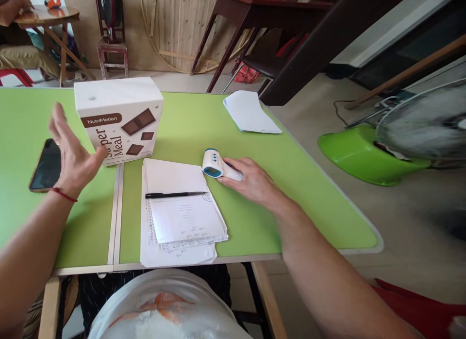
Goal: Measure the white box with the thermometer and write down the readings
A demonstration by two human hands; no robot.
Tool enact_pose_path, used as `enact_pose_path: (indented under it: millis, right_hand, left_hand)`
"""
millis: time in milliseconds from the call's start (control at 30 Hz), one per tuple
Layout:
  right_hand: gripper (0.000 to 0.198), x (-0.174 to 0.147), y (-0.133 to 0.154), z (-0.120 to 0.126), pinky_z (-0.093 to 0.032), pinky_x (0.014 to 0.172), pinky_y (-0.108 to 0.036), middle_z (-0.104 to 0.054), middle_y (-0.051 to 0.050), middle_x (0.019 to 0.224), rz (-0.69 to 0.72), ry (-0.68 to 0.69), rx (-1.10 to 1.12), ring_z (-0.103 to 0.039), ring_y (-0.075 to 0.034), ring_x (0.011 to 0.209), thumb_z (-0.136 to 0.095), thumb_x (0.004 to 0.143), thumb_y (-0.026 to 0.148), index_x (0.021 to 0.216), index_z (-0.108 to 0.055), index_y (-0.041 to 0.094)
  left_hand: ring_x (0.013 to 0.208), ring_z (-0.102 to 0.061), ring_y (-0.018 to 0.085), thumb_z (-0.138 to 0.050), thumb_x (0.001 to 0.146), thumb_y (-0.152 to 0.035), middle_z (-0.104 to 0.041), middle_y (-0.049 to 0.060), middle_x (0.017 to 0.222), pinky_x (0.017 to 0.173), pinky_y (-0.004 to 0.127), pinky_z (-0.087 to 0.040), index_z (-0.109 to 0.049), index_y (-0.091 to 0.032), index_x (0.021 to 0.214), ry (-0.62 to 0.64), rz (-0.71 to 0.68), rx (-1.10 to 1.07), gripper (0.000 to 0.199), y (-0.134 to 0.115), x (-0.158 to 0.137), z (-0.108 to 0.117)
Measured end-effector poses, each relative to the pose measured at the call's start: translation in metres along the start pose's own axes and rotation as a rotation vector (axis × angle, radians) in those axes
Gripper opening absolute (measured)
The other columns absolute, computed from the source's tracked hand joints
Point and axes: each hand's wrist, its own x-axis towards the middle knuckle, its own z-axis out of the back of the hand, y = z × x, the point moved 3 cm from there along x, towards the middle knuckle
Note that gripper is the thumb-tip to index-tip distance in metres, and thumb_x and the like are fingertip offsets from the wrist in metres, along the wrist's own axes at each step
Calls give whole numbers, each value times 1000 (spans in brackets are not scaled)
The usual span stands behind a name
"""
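White and blue plastic, and it's the thermometer [214,161] just right of centre in the frame, with the right hand [253,180] closed around its handle! That grasp looks complete, I'd judge; whether the thermometer rests on the worktop [255,225] or hangs just above it, I can't tell, nor whether this is a lift or a set-down. And its line? The handle's long axis runs sideways, sloping slightly down toward the right of the frame; the little screen [212,172] faces the lower edge, the wearer's side, while the opposite end of the head points toward the top. Just left of it, papers [185,225] in a loose stack, a black pen [174,195] lying across them, nearly level, in nobody's grip. Out on the left, the left hand [74,157] is spread wide, holding nothing, its thumb overlapping the upright white box [118,96]; contact there, I can't call it! Phone [45,169] lying flat, partly behind that hand. White sheets [251,113] upper right of centre, a fan [425,120] over at the right edge, and another person's hand [16,8] in the upper left corner
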Motion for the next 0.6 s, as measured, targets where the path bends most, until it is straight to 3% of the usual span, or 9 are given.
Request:
enact_pose_path:
  millis: [67,133,167,233,300,400,467,600]
  right_hand:
    - [43,-3,15,10,-51,79,-47,-64,-16,101,135,-141,-41,-61,-31,93,-69,77,34,116,-67,14]
    - [30,-8,38,18,-50,81,-46,-63,-13,97,313,-200,-25,-60,-27,90,-63,85,30,111,-68,16]
    - [24,-11,51,18,-50,78,-43,-63,-10,92,416,-146,5,-59,-24,86,-60,88,28,108,-69,18]
    - [17,-15,77,14,-48,72,-38,-62,-7,84,574,-11,24,-58,-22,82,-58,91,27,101,-69,19]
    - [12,-18,95,8,-44,69,-36,-61,-6,80,680,40,-3,-57,-21,77,-58,92,26,94,-68,19]
    - [16,-19,104,3,-40,65,-35,-60,-4,72,796,30,-59,-55,-19,71,-55,94,22,82,-65,20]
    - [21,-16,100,7,-40,64,-34,-60,-4,70,828,44,-70,-54,-18,69,-52,96,21,78,-63,20]
    - [19,-6,89,34,-44,60,-32,-65,-4,75,727,1,73,-58,-17,69,-50,96,23,84,-64,20]
  left_hand:
    - [141,-23,36,-75,70,-29,-22,11,154,112,55,-31,-20,-22,149,-156,-243,256,96,-26,-5,8]
    - [137,-33,33,-66,75,-21,-32,10,148,113,53,-33,-22,-23,150,-63,-504,250,87,-51,-13,0]
    - [131,-42,31,-59,77,-15,-42,12,141,109,51,-38,-27,-21,148,80,-580,182,78,-58,-18,-9]
    - [131,-46,29,-47,80,-9,-45,16,140,104,48,-46,-28,-16,147,449,-568,82,69,-63,-29,-34]
    - [141,-35,31,-41,82,-5,-34,23,150,109,49,-41,-23,-9,148,710,-547,49,68,-58,-41,-55]
    - [149,-13,32,-39,80,-3,-19,24,157,118,53,-26,-20,-5,149,912,-554,27,71,-45,-50,-73]
    - [149,-9,31,-41,84,-8,-18,21,159,119,55,-20,-25,-8,149,1024,-574,22,67,-38,-50,-76]
    - [149,-11,35,-49,88,-25,-19,17,160,119,56,-18,-35,-12,147,1145,-606,32,62,-34,-46,-70]
